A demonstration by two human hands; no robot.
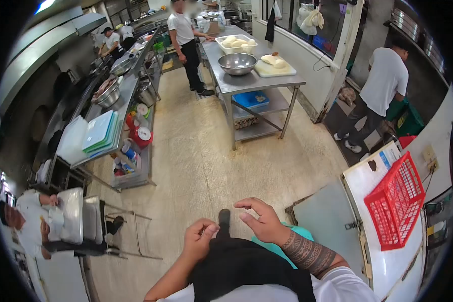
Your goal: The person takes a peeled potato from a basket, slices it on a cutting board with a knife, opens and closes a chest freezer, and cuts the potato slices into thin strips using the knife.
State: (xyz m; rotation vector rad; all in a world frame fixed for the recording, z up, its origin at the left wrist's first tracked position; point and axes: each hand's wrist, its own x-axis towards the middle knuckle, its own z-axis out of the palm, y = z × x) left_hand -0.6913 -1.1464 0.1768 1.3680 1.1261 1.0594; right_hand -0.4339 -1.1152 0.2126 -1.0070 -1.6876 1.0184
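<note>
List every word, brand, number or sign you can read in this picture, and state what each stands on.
No text can be read.
Blue-and-white label near the red basket: too small to read.
Bottles: any markings too blurred.
Round white face on a red item: too small.

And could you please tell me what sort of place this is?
It looks like a commercial kitchen, perhaps a restaurant's: a large metal bowl stands on a steel worktable, and across the aisle is a stack of what appear to be cutting boards.
</note>
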